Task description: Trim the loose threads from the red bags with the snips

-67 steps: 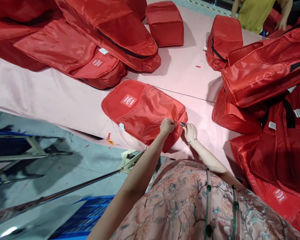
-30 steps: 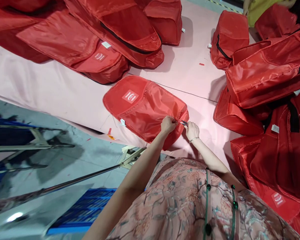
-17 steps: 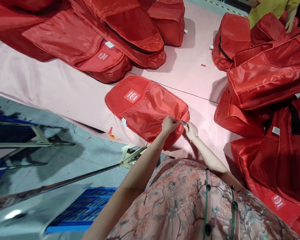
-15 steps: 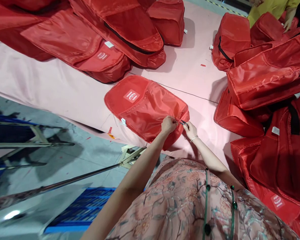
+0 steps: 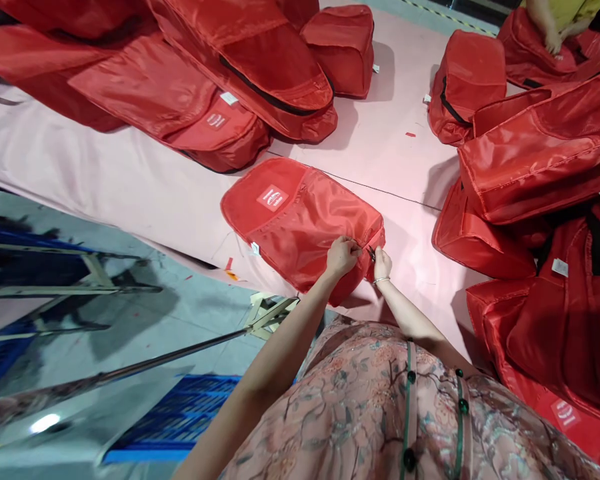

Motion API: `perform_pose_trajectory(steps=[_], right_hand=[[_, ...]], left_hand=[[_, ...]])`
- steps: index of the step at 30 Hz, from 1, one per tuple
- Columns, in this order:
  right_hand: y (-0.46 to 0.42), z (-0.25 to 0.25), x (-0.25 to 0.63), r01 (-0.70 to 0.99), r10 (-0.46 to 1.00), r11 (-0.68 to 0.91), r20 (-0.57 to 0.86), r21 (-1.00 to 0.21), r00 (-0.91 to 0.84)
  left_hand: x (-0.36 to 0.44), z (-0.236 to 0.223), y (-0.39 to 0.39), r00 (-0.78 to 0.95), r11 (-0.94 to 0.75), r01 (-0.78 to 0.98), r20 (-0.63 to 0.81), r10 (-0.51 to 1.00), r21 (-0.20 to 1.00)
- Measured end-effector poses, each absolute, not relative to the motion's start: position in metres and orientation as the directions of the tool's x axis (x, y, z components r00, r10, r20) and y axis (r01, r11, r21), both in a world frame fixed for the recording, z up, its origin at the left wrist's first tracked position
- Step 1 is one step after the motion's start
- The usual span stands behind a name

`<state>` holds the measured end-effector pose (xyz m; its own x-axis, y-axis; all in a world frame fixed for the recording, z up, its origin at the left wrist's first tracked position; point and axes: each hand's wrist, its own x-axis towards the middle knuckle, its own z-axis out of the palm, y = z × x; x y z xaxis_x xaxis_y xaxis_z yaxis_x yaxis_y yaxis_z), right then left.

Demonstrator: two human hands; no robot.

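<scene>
A red bag (image 5: 300,213) with a white printed logo patch lies flat on the pink-covered table in front of me. My left hand (image 5: 343,256) is closed in a pinch at the bag's near right part, on its red fabric or a thread there; which of these I cannot make out. Close beside it, at the bag's right end, my right hand (image 5: 382,265) is wrapped round small dark thread snips (image 5: 371,253). Their tips point at the bag's edge seam. A bracelet circles the right wrist.
Red bags (image 5: 220,127) are heaped at the far left, and more red bags (image 5: 545,160) are piled on the right. Another person's hand (image 5: 553,41) rests on a bag at the far right. Blue slatted crates (image 5: 180,407) stand below the table's near edge.
My right hand has turned, and the snips now point more upward along the seam. My left hand stays pinched at the bag. The view has shifted slightly.
</scene>
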<state>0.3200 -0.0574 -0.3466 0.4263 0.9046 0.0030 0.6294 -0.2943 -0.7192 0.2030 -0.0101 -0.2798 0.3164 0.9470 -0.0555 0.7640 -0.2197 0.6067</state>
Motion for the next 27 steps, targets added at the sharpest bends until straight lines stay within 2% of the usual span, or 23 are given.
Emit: perform_pose_trajectory(steps=[2,5,11,16,21,27], right_hand=[[-0.063,-0.347,0.325,0.607,0.905,-0.282,0.005,-0.743,0.426],[-0.070,-0.346,0.335,0.666,0.947,-0.158,0.079,-0.729,0.311],[-0.075,-0.339,0.347,0.857,0.969,-0.120,0.128,-0.502,0.211],[-0.073,-0.331,0.351,0.914,0.981,-0.095,0.121,-0.395,0.154],[-0.075,-0.332,0.348,0.920,0.975,-0.117,0.130,-0.373,0.177],[-0.075,-0.337,0.347,0.909,0.975,-0.112,0.134,-0.401,0.179]], left_hand=[[0.205,-0.280,-0.013,0.285,-0.207,0.780,-0.041,0.958,0.591],[0.207,-0.281,-0.014,0.284,-0.201,0.796,-0.060,0.957,0.570],[0.209,-0.281,-0.011,0.289,-0.204,0.794,-0.062,0.955,0.573],[0.209,-0.283,-0.012,0.296,-0.206,0.784,-0.061,0.953,0.586],[0.209,-0.282,-0.013,0.293,-0.199,0.782,-0.066,0.954,0.591],[0.208,-0.282,-0.012,0.286,-0.178,0.782,-0.090,0.954,0.597]])
